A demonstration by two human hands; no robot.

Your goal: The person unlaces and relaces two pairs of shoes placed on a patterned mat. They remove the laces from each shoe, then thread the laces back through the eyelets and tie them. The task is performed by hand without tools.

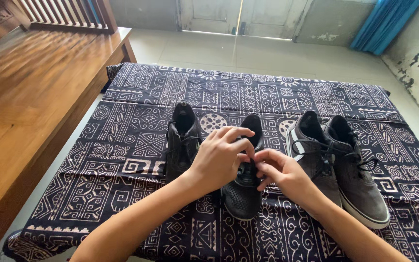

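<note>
Working at the centre of the frame, the left hand [219, 157] and the right hand [280, 172] are meeting over the laces of a black perforated shoe [244, 194], which is lying on a dark patterned cloth [136, 145] with its toe pointing toward the lower edge of the frame. The left hand's fingers [236, 133] are curling downward and pinching at the lace area; what exactly lies between the fingertips is too small to tell. The right hand's fingers [267, 157] are likewise pinching together at the same spot, just touching those of the left hand. A second black shoe [183, 140] is standing just to the left of centre, partly hidden behind the left wrist, its opening facing the upper part of the frame. A pair of grey sneakers [338, 165] with white soles and loose dark laces is sitting side by side at the right of centre, the two touching each other and close to the right forearm. A wooden bench [30, 97] is occupying the upper left of the frame, a blue curtain [384, 24] is hanging at the upper right, and a pale tiled floor [267, 53] is showing beyond the cloth.
</note>
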